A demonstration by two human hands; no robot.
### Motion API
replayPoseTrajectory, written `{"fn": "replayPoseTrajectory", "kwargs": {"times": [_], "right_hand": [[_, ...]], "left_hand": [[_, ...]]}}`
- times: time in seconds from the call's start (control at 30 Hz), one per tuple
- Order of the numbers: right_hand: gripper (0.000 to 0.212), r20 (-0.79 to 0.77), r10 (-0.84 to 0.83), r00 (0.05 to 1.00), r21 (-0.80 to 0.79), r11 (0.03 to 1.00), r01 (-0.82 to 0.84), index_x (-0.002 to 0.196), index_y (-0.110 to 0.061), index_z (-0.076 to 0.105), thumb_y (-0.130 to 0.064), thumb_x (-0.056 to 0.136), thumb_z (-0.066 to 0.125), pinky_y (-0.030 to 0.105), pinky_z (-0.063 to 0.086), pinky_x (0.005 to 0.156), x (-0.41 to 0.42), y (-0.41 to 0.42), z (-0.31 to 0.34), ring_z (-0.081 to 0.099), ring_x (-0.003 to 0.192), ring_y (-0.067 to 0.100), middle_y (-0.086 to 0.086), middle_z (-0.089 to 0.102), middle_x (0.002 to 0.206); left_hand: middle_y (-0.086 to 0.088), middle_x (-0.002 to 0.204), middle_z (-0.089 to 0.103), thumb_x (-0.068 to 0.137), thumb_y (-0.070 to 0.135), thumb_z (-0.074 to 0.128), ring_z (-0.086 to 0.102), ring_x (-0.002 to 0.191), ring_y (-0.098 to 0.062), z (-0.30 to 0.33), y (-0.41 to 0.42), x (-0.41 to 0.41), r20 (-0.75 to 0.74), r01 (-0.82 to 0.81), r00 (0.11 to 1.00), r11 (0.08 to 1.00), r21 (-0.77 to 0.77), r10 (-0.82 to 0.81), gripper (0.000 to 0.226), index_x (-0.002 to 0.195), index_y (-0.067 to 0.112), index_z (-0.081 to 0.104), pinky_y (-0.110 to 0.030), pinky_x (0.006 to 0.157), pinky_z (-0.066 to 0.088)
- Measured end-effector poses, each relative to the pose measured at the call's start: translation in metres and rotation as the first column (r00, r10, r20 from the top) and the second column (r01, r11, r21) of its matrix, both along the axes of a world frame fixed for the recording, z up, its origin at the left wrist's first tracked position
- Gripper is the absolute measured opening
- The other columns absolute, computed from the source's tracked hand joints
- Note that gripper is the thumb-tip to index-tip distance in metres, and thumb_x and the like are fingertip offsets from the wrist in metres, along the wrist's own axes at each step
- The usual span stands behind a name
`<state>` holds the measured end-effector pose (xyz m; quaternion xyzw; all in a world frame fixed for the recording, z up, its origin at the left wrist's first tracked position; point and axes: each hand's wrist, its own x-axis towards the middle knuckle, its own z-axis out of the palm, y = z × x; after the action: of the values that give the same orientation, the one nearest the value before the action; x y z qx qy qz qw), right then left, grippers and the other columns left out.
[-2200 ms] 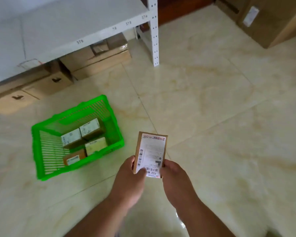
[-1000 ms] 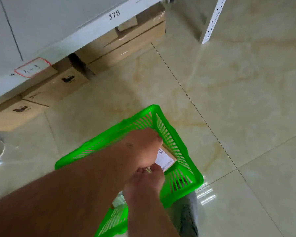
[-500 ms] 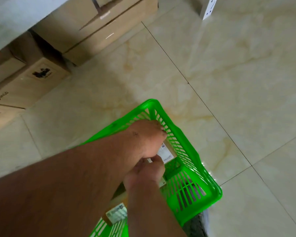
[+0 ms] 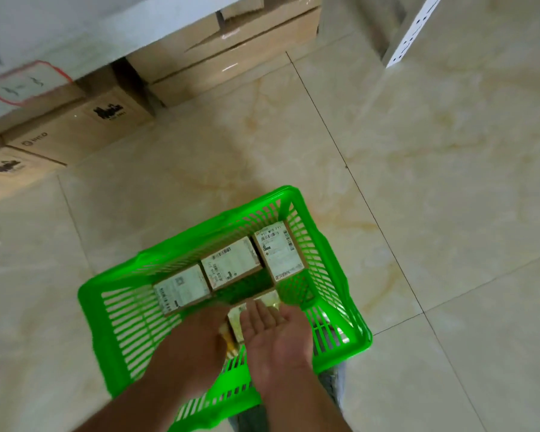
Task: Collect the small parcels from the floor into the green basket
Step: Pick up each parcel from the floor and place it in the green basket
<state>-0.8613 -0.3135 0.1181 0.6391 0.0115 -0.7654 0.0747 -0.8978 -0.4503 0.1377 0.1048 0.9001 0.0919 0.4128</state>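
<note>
While both hands hover over the green basket (image 4: pixel 353 335), three parcels (image 4: pixel 231 263) line its far wall. Right hand (image 4: pixel 276 341) palm-up, fingers (image 4: pixel 262 314) spread, empty; left hand (image 4: pixel 194 341) finger state unclear. Best lift straight out, avoid nudging the parcel (image 4: pixel 236 322) underneath.
</note>
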Motion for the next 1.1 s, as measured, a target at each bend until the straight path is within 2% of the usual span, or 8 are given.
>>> {"fn": "replayPoseTrajectory", "kwargs": {"times": [0.1, 0.2, 0.3, 0.5, 0.7, 0.77, 0.93, 1.1], "right_hand": [[0.036, -0.063, 0.125, 0.99, 0.022, 0.992, -0.124, 0.129, 0.007, 0.052, -0.01, 0.099, 0.042, 0.048, 0.049, 0.1, 0.02, 0.02, 0.033, 0.057, 0.126, 0.04, 0.027, 0.057, 0.137], [0.039, -0.047, 0.232, 0.972, 0.045, 0.972, -0.23, 0.131, 0.011, 0.052, -0.012, 0.1, 0.044, 0.047, 0.047, 0.1, 0.041, 0.041, 0.068, 0.057, 0.127, 0.041, 0.029, 0.06, 0.134], [0.044, -0.011, 0.273, 0.962, 0.112, 0.956, -0.27, 0.137, 0.011, 0.048, -0.015, 0.102, 0.042, 0.049, 0.043, 0.104, 0.07, 0.069, 0.095, 0.057, 0.126, 0.043, 0.031, 0.058, 0.136], [0.031, 0.106, 0.175, 0.979, 0.255, 0.947, -0.197, 0.122, 0.005, 0.058, -0.016, 0.101, 0.048, 0.042, 0.05, 0.088, 0.16, 0.11, 0.144, 0.062, 0.115, 0.038, 0.025, 0.068, 0.119], [0.036, 0.246, 0.176, 0.953, 0.335, 0.907, -0.254, 0.06, -0.016, 0.041, -0.007, 0.092, 0.053, 0.026, 0.031, 0.047, 0.284, 0.147, 0.151, 0.035, 0.05, 0.012, -0.002, 0.038, 0.062], [0.037, 0.289, 0.066, 0.955, 0.319, 0.934, -0.161, 0.065, -0.023, 0.043, -0.005, 0.096, 0.05, 0.028, 0.043, 0.046, 0.325, 0.162, 0.147, 0.042, 0.048, 0.009, -0.003, 0.041, 0.061], [0.026, 0.345, -0.055, 0.937, 0.346, 0.935, -0.072, 0.073, -0.014, 0.049, -0.002, 0.095, 0.057, 0.023, 0.029, 0.052, 0.43, 0.193, 0.136, 0.042, 0.049, 0.014, 0.004, 0.04, 0.062], [0.017, 0.353, -0.077, 0.932, 0.38, 0.922, -0.068, 0.077, -0.017, 0.059, -0.017, 0.093, 0.062, 0.034, 0.05, 0.064, 0.537, 0.224, 0.129, 0.055, 0.064, 0.019, 0.003, 0.056, 0.069]], "left_hand": [[0.0, 0.158, 0.041, 0.1, 0.035, 0.046, 0.042, 0.145, -0.016, 0.023, -0.004, 0.043, 0.109, -0.256, 0.96, 0.967, -0.023, 0.257, 0.051, 0.15, 0.034, 0.039, -0.02, 0.113, 0.028], [0.002, 0.149, 0.055, 0.088, 0.047, 0.051, 0.057, 0.133, -0.015, 0.041, 0.006, 0.074, 0.134, -0.364, 0.922, 0.931, -0.011, 0.362, 0.049, 0.137, 0.044, 0.053, -0.02, 0.108, 0.035], [0.014, 0.156, 0.044, 0.098, 0.04, 0.051, 0.048, 0.137, -0.004, 0.065, 0.027, 0.091, 0.113, -0.409, 0.91, 0.907, 0.098, 0.398, 0.052, 0.148, 0.042, 0.039, -0.017, 0.112, 0.032], [0.006, 0.16, 0.04, 0.101, 0.036, 0.049, 0.039, 0.145, -0.008, 0.103, 0.074, 0.123, 0.176, -0.198, 0.97, 0.962, 0.189, 0.165, 0.055, 0.154, 0.026, 0.036, -0.023, 0.12, 0.024], [0.0, 0.153, 0.051, 0.097, 0.034, 0.058, 0.049, 0.139, -0.014, 0.121, 0.116, 0.179, 0.226, -0.036, 0.974, 0.982, 0.188, -0.007, 0.054, 0.149, 0.024, 0.046, -0.033, 0.117, 0.034], [0.002, 0.15, 0.054, 0.096, 0.036, 0.059, 0.052, 0.137, -0.013, 0.126, 0.138, 0.202, 0.225, 0.021, 0.972, 0.984, 0.179, -0.062, 0.053, 0.147, 0.028, 0.048, -0.033, 0.116, 0.036], [-0.002, 0.144, 0.06, 0.095, 0.032, 0.062, 0.059, 0.13, -0.014, 0.13, 0.198, 0.274, 0.243, 0.135, 0.954, 0.973, 0.185, -0.178, 0.052, 0.145, 0.025, 0.052, -0.031, 0.11, 0.041], [0.0, 0.144, 0.06, 0.095, 0.032, 0.061, 0.058, 0.13, -0.012, 0.13, 0.261, 0.371, 0.235, 0.243, 0.932, 0.957, 0.161, -0.276, 0.05, 0.144, 0.024, 0.052, -0.034, 0.108, 0.044]]}}
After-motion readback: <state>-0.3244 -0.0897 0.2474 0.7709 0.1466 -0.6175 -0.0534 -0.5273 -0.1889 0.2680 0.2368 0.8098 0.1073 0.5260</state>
